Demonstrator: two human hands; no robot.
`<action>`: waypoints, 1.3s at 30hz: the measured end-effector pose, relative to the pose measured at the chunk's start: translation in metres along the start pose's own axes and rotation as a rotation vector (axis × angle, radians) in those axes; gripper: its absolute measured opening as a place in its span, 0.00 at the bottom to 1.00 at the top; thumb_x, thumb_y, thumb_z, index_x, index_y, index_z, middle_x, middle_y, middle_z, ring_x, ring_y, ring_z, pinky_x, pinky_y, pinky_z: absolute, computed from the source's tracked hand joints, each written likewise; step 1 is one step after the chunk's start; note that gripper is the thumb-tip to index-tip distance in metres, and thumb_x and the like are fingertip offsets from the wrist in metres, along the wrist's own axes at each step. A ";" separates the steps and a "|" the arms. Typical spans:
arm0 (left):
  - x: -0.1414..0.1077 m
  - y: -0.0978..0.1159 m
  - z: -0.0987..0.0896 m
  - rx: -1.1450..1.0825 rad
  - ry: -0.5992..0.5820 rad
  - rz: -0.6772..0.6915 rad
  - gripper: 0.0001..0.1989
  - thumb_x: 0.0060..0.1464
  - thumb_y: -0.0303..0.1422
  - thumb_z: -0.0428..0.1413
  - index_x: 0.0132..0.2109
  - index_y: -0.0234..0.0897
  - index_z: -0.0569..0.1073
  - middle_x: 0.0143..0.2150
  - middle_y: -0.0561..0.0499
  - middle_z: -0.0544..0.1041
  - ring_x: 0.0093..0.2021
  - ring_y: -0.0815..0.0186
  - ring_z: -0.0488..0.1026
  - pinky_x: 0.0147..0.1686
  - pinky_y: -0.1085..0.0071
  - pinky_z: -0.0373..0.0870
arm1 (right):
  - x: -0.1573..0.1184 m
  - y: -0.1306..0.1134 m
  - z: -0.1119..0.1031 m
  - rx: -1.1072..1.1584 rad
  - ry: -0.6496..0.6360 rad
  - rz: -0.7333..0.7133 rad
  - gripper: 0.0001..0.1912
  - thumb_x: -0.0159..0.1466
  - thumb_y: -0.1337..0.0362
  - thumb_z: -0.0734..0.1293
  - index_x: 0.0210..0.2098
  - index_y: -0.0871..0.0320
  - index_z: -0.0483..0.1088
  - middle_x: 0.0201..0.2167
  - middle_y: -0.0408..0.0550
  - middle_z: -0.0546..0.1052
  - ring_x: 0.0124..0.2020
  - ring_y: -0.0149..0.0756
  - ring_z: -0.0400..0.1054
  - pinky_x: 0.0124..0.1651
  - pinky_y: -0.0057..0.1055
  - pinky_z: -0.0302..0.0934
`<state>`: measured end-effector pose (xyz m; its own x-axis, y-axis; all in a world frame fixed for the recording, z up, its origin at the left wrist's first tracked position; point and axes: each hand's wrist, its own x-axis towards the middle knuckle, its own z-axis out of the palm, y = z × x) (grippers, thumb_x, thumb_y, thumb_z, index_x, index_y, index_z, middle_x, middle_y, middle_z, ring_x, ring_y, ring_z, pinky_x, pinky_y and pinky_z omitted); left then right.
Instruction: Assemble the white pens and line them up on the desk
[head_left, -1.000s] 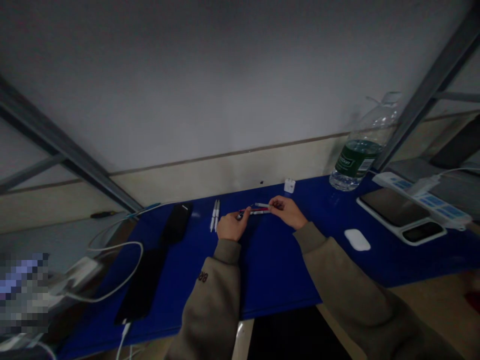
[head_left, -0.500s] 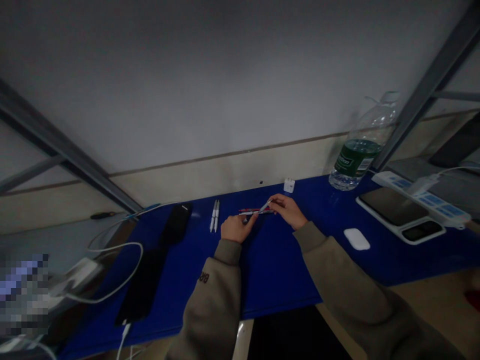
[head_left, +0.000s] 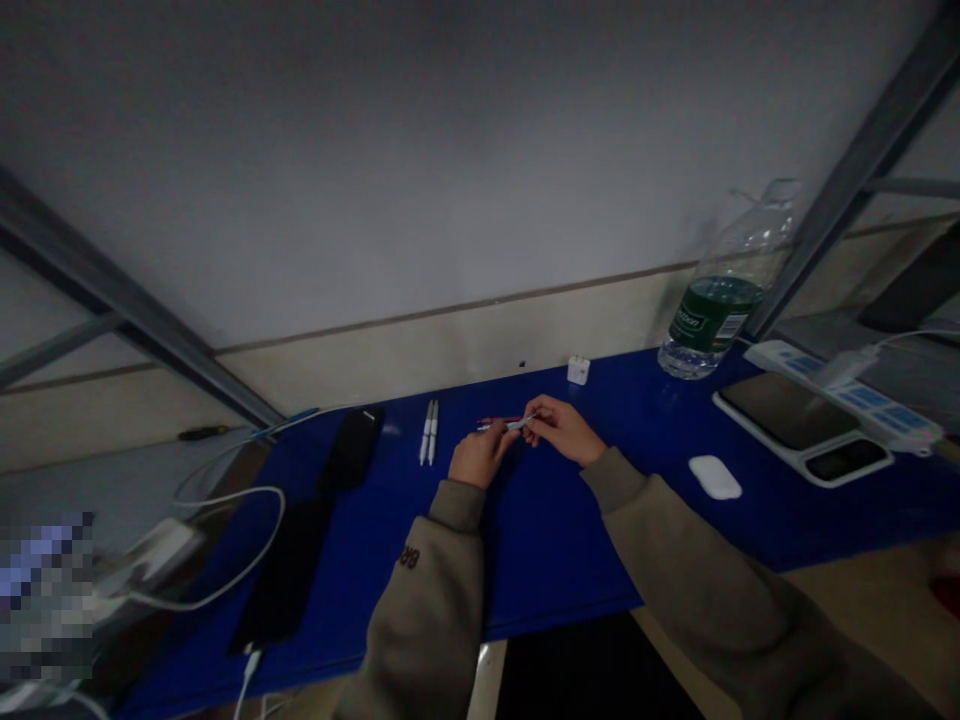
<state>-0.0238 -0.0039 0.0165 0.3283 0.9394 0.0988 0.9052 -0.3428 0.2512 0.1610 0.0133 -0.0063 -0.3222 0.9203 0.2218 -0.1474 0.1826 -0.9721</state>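
Note:
Over the middle of the blue table, my left hand (head_left: 480,453) pinches one end of a slim whitish pen (head_left: 519,424). The fingers of my right hand (head_left: 559,428) are closed on its other end, close to the left fingertips. Just behind my hands lie a red pen (head_left: 495,420) and a whitish one beside it, both partly hidden by the fingers. To the left, two white and grey pens (head_left: 429,433) lie side by side, apart from my hands.
A black phone (head_left: 352,447) and a dark device (head_left: 285,570) with a cable lie left. Behind stands a white charger plug (head_left: 578,370). Rightward are a large bottle (head_left: 712,310), a white case (head_left: 715,477), a scale (head_left: 799,425) and a power strip (head_left: 847,395).
My right hand has moved left and slightly down, closer to my left hand. The held pen now lies flatter, and more of it is covered by fingers.

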 end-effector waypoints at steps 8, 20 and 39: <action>-0.001 0.003 0.000 -0.106 0.049 0.100 0.19 0.61 0.47 0.44 0.53 0.45 0.66 0.42 0.49 0.77 0.41 0.63 0.75 0.36 0.74 0.65 | -0.003 -0.003 -0.002 -0.306 0.040 -0.008 0.15 0.63 0.54 0.61 0.26 0.58 0.65 0.20 0.42 0.69 0.22 0.29 0.63 0.25 0.27 0.56; -0.003 0.008 -0.005 -0.060 -0.004 0.083 0.22 0.61 0.48 0.42 0.55 0.46 0.66 0.44 0.48 0.77 0.44 0.61 0.74 0.40 0.71 0.66 | -0.006 -0.010 -0.002 -0.611 0.055 -0.042 0.22 0.64 0.51 0.58 0.21 0.58 0.65 0.16 0.41 0.66 0.19 0.29 0.59 0.25 0.27 0.50; -0.003 0.005 0.001 0.026 0.034 0.090 0.23 0.63 0.46 0.37 0.49 0.45 0.71 0.36 0.46 0.78 0.37 0.59 0.76 0.34 0.69 0.66 | -0.007 -0.008 -0.002 -0.472 -0.016 -0.045 0.15 0.63 0.53 0.62 0.36 0.59 0.69 0.23 0.43 0.71 0.24 0.30 0.64 0.28 0.27 0.55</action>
<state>-0.0200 -0.0082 0.0164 0.3994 0.9041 0.1522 0.8794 -0.4247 0.2152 0.1664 0.0064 -0.0006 -0.3401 0.9032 0.2620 0.2787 0.3629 -0.8892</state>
